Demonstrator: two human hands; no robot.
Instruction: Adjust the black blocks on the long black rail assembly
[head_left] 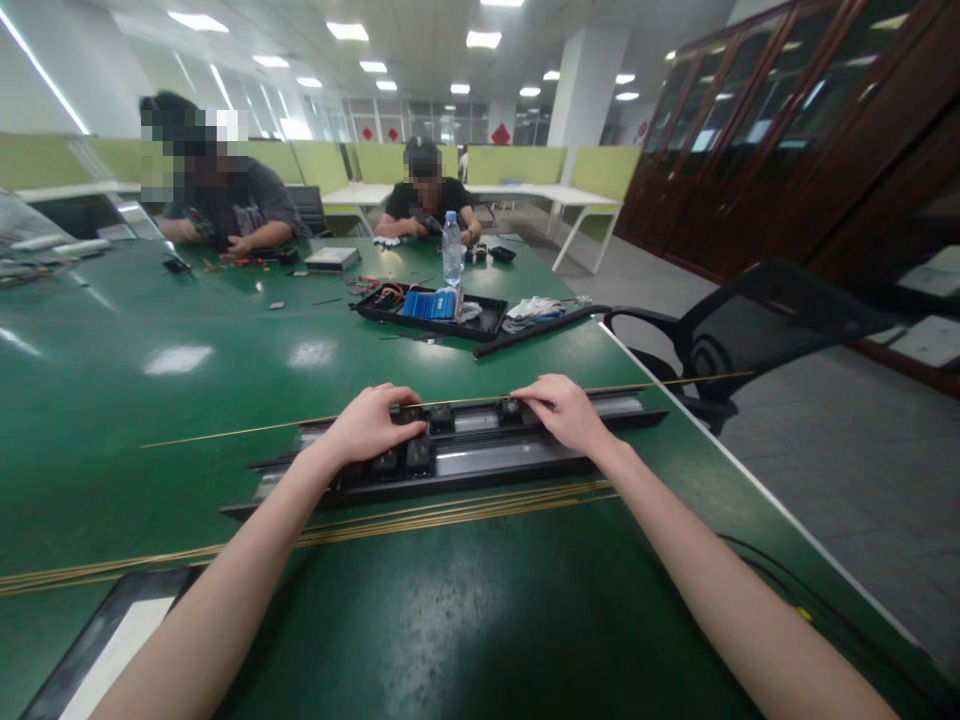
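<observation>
Two black rails with silvery channels lie side by side on the green table, a far rail [480,418] and a near rail [495,462]. Small black blocks sit in both, among them a block [441,418] in the far one. A long thin brass rod [240,433] runs along the far rail and past both its ends. My left hand [375,428] is closed, thumb and fingers around a black block [411,414] beside the rod. With fingertips pinched on the rod, my right hand [562,408] is just above another black block [510,410]; its exact contact is partly hidden.
Several loose brass rods [450,508] lie in front of the rails. A black tray [375,306] with a blue object, a water bottle [451,250] and gloves [534,313] are farther back. Two people sit across the table. A chair [750,320] stands right of the table edge.
</observation>
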